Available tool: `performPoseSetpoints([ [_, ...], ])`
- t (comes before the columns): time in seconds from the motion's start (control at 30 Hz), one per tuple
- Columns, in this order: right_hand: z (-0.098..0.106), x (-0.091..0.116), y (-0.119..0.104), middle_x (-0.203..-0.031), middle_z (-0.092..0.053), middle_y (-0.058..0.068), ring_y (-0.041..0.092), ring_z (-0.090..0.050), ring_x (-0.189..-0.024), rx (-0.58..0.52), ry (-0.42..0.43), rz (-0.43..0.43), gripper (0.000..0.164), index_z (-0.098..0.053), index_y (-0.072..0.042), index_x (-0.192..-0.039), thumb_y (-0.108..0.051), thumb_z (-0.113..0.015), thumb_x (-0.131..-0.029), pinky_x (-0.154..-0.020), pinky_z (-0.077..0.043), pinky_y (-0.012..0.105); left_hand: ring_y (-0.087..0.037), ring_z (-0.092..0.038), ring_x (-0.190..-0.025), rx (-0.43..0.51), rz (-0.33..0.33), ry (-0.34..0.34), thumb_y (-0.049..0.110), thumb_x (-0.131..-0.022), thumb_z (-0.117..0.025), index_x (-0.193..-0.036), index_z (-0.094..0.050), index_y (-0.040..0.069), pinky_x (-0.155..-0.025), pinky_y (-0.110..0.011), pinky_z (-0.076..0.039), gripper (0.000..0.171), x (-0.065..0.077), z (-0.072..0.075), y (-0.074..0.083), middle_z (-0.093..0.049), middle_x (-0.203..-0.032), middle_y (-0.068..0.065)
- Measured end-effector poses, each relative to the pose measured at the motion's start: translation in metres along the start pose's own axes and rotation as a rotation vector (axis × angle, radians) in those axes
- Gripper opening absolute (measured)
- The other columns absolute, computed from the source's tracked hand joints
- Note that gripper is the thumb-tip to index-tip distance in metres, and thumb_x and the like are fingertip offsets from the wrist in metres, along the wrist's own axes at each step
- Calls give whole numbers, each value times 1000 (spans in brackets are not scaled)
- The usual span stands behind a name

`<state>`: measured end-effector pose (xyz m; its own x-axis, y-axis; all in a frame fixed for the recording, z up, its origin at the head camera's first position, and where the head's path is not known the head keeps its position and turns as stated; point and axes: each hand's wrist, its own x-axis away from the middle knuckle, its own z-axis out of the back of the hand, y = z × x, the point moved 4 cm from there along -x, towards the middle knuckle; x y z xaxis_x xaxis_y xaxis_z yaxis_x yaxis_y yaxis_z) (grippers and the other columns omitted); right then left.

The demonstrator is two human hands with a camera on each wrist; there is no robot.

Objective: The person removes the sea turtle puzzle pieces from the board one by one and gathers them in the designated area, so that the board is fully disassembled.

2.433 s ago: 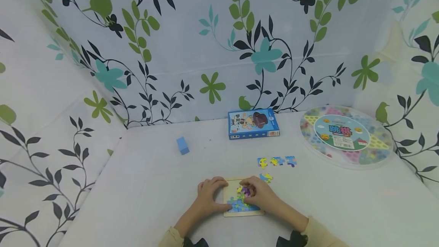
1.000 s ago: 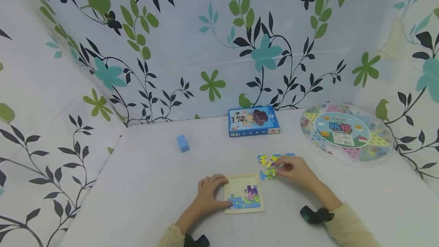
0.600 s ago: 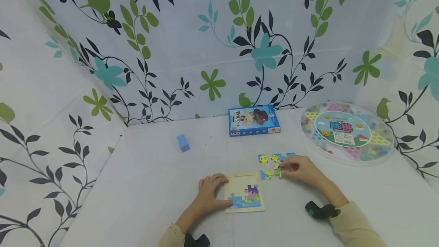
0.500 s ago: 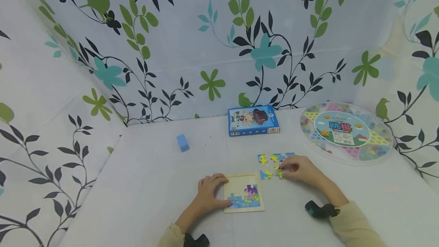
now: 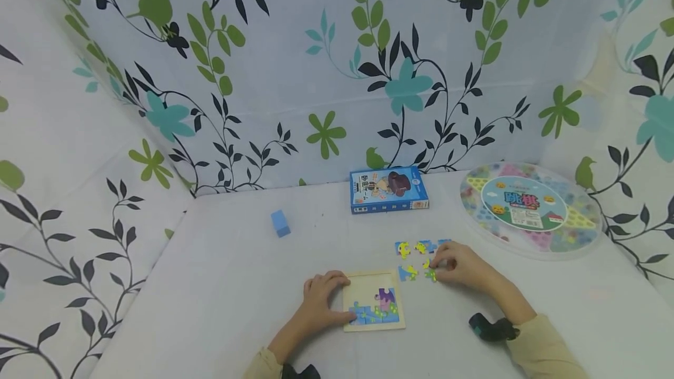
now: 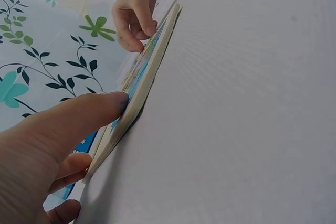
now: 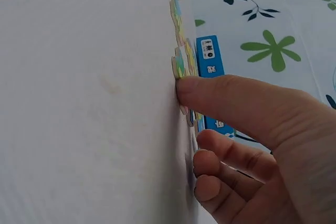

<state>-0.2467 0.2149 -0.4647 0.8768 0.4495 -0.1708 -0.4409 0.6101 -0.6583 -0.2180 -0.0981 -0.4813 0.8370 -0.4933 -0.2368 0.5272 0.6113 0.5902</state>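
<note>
In the head view my left hand [image 5: 320, 302] grips the left side of a wooden puzzle tray [image 5: 368, 279], thumb on the lower left and fingers at the upper left corner. Joined blue, green and purple pieces [image 5: 375, 312] fill its lower part; bare wood shows above. Right of the tray, my right hand [image 5: 463, 266] holds a puzzle piece [image 5: 430, 275] at the table with thumb and fingers; its fingers partly hide neighbouring pieces. In the right wrist view the thumb [image 7: 191, 88] touches the edge of a piece. Several loose pieces [image 5: 408, 272] lie beside it.
A blue game box [image 5: 389, 190] lies at the back. To its right is a round board-game case [image 5: 532, 209]. A small blue block [image 5: 281, 223] stands at the back left. Patterned cloth [image 5: 263, 75] hangs behind the white table.
My right hand has left the tray for the loose pieces at the right, and a green and yellow piece there has slid slightly right. My left hand has stayed on the tray.
</note>
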Motion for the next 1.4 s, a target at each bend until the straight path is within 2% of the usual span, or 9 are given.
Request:
performPoseSetpoints([
  [0.17, 2, -2, -10, -82, -50, -3, 8, -42, -62, 35, 16, 24, 14, -67, -11, -87, -6, -69, -74, -54, -37, 23, -14, -39, -95, -8, 6, -10, 50, -65, -73, -110, -57, 17, -82, -46, -19, 58, -1, -1, -2, -48, -119, 3],
  [0.23, -1, -4, -18, -81, -54, -2, 8, -43, -61, -5, 58, 35, 15, -65, -8, -89, -5, -69, -75, -53, -38, 22, -14, -39, -95, -9, 4, -16, 50, -65, -72, -110, -57, 17, -81, -45, -19, 58, 0, -2, -3, -48, -119, 3],
  [0.3, -8, -7, -29, -83, -58, 2, 9, -45, -60, -92, 75, 28, 16, -64, -4, -93, -6, -68, -77, -52, -39, 23, -14, -39, -95, -8, 1, -15, 50, -65, -73, -109, -57, 17, -81, -46, -19, 58, -1, -2, -3, -48, -119, 3],
  [0.43, -31, -10, -54, -89, -61, 5, 8, -47, -61, -184, 23, 47, 26, -62, 0, -102, -13, -67, -80, -52, -40, 23, -15, -39, -95, 1, -1, -3, 49, -64, -74, -109, -57, 17, -81, -46, -19, 58, -2, -2, -2, -49, -118, 3],
  [0.6, -54, -8, -73, -85, -55, -1, 5, -41, -59, -105, -41, 103, 35, -60, -2, -105, -12, -72, -74, -54, -38, 22, -15, -39, -96, 14, -5, -12, 48, -65, -73, -110, -57, 16, -82, -45, -19, 58, -4, -3, 0, -49, -119, 2],
  [0.73, -64, -8, -75, -88, -53, -4, 3, -40, -59, -96, -91, 81, 38, -59, -4, -107, -12, -73, -72, -55, -38, 21, -14, -39, -94, 9, -5, -10, 46, -65, -74, -110, -57, 16, -81, -45, -19, 56, -4, -1, 1, -49, -119, 2],
  [0.97, -72, -10, -75, -87, -48, -4, 6, -40, -62, -126, -118, 49, 41, -58, -3, -108, -9, -74, -70, -54, -38, 22, -13, -38, -94, -2, 3, -14, 48, -66, -73, -109, -57, 17, -81, -45, -19, 56, -1, 0, 0, -48, -119, 3],
  [1.27, -73, -11, -68, -81, -47, -4, 11, -45, -68, -186, -90, 45, 35, -58, -14, -102, -4, -72, -71, -59, -41, 23, -13, -39, -91, 5, -37, 12, 46, -65, -74, -109, -57, 15, -80, -43, -20, 56, -3, 0, -1, -49, -118, 2],
  [1.4, -71, -10, -70, -77, -49, -3, 10, -45, -65, -221, -104, 69, 33, -61, -11, -104, -7, -72, -73, -56, -41, 24, -14, -39, -91, -1, -48, 20, 45, -65, -74, -108, -57, 15, -79, -43, -20, 56, -2, 0, -1, -49, -117, 2],
])
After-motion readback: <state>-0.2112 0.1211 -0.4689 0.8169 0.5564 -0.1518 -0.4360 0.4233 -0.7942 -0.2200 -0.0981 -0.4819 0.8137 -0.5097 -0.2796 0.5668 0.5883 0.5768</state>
